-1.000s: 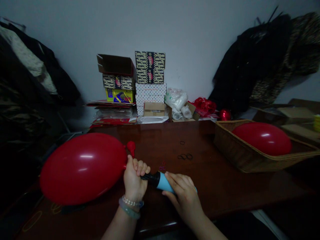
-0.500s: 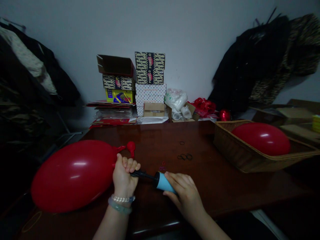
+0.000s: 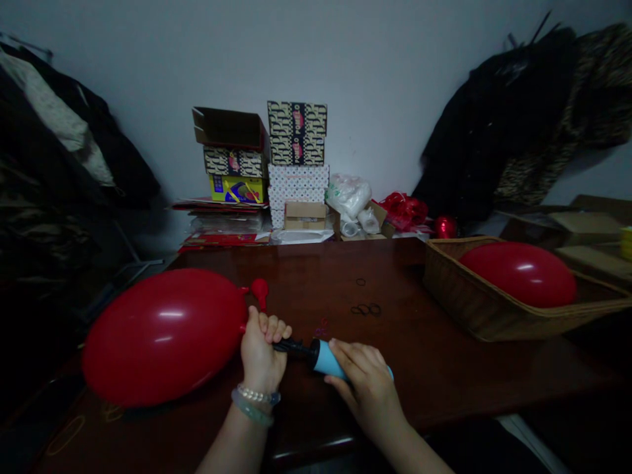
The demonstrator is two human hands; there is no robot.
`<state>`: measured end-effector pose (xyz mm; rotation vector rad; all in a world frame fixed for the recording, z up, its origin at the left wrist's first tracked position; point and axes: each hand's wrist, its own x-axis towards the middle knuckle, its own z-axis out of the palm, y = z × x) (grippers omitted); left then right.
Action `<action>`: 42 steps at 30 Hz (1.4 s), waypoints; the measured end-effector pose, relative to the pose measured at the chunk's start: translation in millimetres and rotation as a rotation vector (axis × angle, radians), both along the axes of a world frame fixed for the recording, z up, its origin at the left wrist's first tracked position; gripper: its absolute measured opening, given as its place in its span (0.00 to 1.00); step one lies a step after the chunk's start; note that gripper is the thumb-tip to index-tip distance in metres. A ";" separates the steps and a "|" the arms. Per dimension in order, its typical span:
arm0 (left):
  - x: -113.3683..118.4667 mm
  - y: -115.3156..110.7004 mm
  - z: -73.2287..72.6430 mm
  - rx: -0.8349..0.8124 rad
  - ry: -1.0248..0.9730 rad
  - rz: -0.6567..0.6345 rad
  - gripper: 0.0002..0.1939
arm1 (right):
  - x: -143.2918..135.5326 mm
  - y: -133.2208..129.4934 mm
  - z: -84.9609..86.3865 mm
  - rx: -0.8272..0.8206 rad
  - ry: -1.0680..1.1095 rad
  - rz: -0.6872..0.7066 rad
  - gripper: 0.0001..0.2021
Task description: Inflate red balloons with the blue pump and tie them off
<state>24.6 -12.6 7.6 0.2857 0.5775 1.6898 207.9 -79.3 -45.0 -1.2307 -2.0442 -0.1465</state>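
Observation:
A large inflated red balloon lies on its side at the left, its neck running into my left hand. The fingers of that hand are wrapped round the neck and the black nozzle end of a hand balloon pump. The pump's light blue barrel is in my right hand, which is closed round it from above. A bit of blue shows beyond the right hand's far side. Behind my left hand lie small uninflated red balloons.
A wicker basket holding another red balloon stands on the right of the dark wooden table. Several black rubber bands lie mid-table, with tan bands front left. Stacked boxes line the wall.
My left hand and the balloon have moved right, toward the pump barrel. Less black shaft shows between the hands. Blue now shows past my right hand, which has barely moved.

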 end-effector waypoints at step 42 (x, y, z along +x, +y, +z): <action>8.5 -6.0 -17.6 -0.040 0.039 0.003 0.25 | -11.9 -2.1 -17.0 -0.006 -0.010 -0.002 0.22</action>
